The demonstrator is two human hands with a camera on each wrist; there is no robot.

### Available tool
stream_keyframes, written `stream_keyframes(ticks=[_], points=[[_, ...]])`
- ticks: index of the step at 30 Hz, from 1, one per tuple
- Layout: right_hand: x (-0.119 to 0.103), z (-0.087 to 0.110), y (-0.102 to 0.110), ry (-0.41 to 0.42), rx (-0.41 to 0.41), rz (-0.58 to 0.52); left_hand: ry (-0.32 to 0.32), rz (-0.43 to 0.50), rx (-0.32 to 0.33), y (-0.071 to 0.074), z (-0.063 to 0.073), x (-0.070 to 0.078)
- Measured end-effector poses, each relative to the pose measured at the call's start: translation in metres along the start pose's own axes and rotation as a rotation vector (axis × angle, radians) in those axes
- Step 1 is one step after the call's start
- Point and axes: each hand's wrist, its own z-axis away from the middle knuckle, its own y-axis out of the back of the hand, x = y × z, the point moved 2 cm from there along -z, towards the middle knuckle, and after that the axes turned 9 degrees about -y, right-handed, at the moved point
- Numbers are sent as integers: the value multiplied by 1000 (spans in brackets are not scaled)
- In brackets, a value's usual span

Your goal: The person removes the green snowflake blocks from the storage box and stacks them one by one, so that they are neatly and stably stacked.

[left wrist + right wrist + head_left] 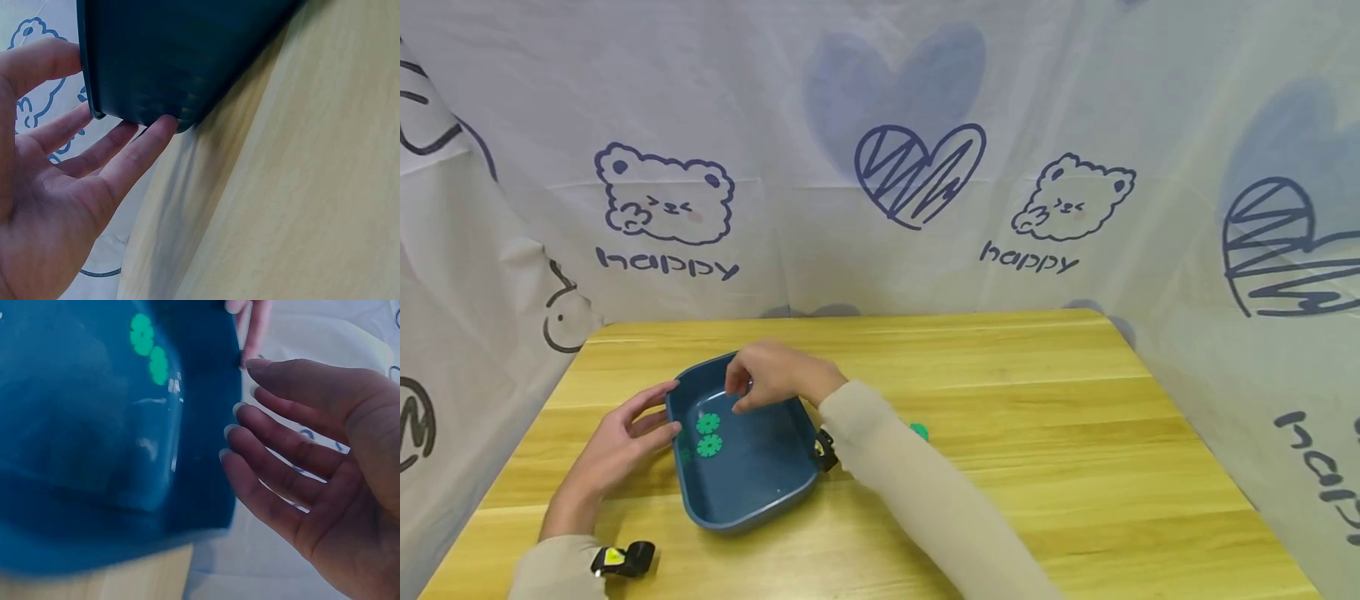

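A dark blue rectangular bin [745, 521] with rounded corners sits on the left part of the table. Two green toothed plastic discs [708, 434] lie in it, by its left wall; they also show in the right wrist view. My left hand [617, 442] touches the bin's left side, thumb at the rim, with mostly straight fingers [140, 150] spread along the outside. Above the bin's far part is my right hand [771, 375], its fingers loosely bent. Nothing shows between its thumb and fingertips [240, 434] in the right wrist view.
Another green disc [919, 431] lies on the wooden table [1037, 400], partly covered by the right sleeve [917, 492]. A white cloth [790, 242] with bear and heart drawings hangs behind the table and at both sides.
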Motion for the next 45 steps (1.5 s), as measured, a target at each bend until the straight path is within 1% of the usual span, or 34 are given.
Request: stream_keyframes(ticks=[5, 9, 16, 19, 23, 27, 30, 38, 45], points=[[-6, -16, -12, -28, -17, 11, 10, -16, -9, 1, 0, -1], [-10, -26, -20, -30, -18, 19, 21, -23, -11, 1, 0, -1], [-11, -37, -30, -25, -16, -40, 36, -14, -24, 0, -1, 0], [-10, -40, -37, -34, -11, -47, 37, -13, -25, 0, -1, 0], [-11, -44, -46, -52, -17, -51, 11, -7, -16, -1, -1, 1], [-12, -46, -54, -55, -13, -46, -29, 20, -3, -1, 0, 1], [-12, -48, -59, -65, -15, -31, -44, 32, 1, -2, 0, 0], [-12, -50, -66, -67, -52, 5, -34, 33, 1, 0, 1, -2], [-13, -50, -65, -101, -69, 25, -26, 37, -6, 0, -1, -3]])
